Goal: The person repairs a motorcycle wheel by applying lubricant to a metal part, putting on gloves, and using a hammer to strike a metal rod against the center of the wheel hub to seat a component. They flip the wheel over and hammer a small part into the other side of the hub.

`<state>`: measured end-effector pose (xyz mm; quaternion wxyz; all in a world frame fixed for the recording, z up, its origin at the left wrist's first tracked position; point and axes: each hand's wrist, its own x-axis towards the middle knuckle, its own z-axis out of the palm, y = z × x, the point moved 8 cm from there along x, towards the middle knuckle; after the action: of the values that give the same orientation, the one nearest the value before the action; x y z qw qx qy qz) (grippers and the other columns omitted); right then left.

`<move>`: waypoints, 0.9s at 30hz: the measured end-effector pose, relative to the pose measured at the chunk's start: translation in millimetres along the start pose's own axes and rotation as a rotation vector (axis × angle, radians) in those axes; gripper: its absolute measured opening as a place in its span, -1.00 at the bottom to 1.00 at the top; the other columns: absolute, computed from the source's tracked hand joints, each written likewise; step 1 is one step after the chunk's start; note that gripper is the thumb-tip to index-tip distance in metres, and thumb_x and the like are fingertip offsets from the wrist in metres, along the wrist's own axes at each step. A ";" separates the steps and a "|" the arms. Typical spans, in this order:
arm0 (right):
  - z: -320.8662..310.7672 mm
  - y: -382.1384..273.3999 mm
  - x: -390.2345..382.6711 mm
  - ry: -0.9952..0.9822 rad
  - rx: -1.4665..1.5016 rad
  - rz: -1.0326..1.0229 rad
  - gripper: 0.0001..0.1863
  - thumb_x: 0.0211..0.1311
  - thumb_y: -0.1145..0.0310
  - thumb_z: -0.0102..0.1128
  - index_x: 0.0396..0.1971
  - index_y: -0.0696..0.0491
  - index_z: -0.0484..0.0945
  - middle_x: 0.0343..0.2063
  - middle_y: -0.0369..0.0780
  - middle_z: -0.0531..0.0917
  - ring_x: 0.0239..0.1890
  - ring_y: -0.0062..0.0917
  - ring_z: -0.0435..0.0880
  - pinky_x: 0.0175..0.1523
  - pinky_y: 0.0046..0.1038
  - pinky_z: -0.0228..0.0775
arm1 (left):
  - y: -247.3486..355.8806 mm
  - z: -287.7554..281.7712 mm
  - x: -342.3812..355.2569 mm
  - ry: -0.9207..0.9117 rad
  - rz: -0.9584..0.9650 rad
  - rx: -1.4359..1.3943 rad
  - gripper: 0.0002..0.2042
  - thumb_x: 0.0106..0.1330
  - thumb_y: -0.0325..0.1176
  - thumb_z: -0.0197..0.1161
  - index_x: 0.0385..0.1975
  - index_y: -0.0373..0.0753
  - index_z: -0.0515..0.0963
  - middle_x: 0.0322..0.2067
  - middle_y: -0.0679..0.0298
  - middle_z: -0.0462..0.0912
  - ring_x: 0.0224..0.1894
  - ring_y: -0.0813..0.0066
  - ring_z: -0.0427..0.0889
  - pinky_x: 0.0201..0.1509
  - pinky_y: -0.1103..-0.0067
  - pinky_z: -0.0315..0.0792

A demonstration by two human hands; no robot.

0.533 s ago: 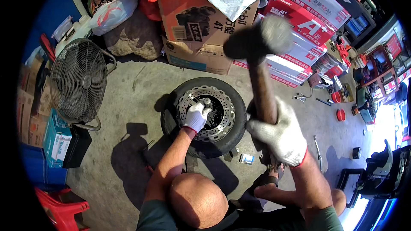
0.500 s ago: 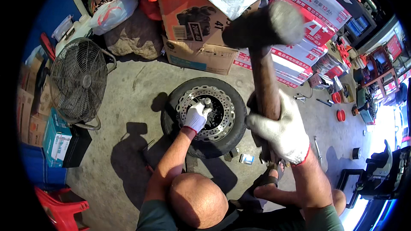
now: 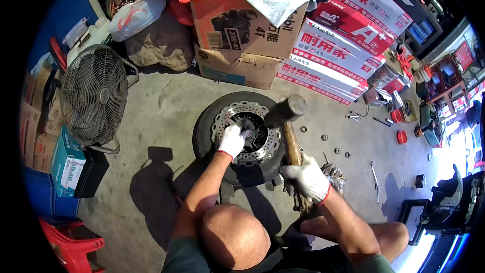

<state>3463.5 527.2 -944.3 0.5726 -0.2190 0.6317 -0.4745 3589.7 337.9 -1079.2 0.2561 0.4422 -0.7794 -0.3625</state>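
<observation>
A wheel with a black tyre [image 3: 203, 139] lies flat on the concrete floor, and a silver slotted brake disc [image 3: 225, 149] shows on its upper side. My left hand [image 3: 233, 140], in a white knitted glove, is closed at the hub around a short metal piece [image 3: 246, 125] with a round end. The fingers hide its lower part. My right hand [image 3: 309, 178], gloved too, grips the wooden handle of a heavy hammer [image 3: 291, 141]. The hammer's dark head [image 3: 286, 111] hangs over the right side of the wheel, apart from the metal piece.
Washers and small rings [image 3: 325, 137] lie right of the wheel, near a rag-like bundle [image 3: 334, 177] and a long wrench [image 3: 375, 182]. Stacked boxes [image 3: 242, 65] stand beyond the wheel. At left are a floor fan [image 3: 96, 96] and a red stool [image 3: 76, 245].
My right hand has come down and left with the hammer, from raised before the boxes to low over the wheel's right side. My left hand stays at the hub.
</observation>
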 end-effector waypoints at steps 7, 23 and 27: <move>-28.8 41.1 -27.4 0.049 -0.051 0.129 -0.78 0.10 0.50 0.28 -0.28 0.12 0.44 -0.62 -0.30 0.52 -0.73 -0.62 0.47 -0.65 -0.53 0.31 | 1.1 9.0 2.8 -0.022 0.079 0.134 -0.83 0.29 -0.35 0.19 -0.32 -0.34 0.62 -0.36 -0.14 0.64 -0.23 -0.14 0.63 -0.14 0.17 0.50; 31.6 -149.3 -27.2 -0.016 -0.377 -0.330 -0.70 0.01 0.50 0.36 -0.24 0.15 0.49 -0.54 -0.29 0.55 -0.65 -0.66 0.53 -0.58 -0.56 0.40 | -14.4 14.3 2.4 -0.046 -0.019 0.160 -0.76 0.28 -0.31 0.25 -0.07 -0.13 0.58 -0.33 0.02 0.68 -0.27 0.01 0.67 -0.20 0.26 0.53; 36.8 -126.7 -4.9 0.017 -0.540 -0.569 -0.66 -0.04 0.40 0.39 -0.24 0.15 0.51 -0.51 -0.31 0.58 -0.48 -0.63 0.53 -0.37 -0.48 0.44 | -2.1 29.5 11.2 -0.017 0.077 0.193 -0.75 0.27 -0.26 0.29 -0.12 -0.22 0.58 -0.33 -0.01 0.68 -0.28 -0.03 0.66 -0.21 0.25 0.54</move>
<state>3465.2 460.8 -830.2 0.3346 -0.5241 0.6525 -0.4330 3564.2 337.3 -1097.9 0.2196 0.4316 -0.8291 -0.2793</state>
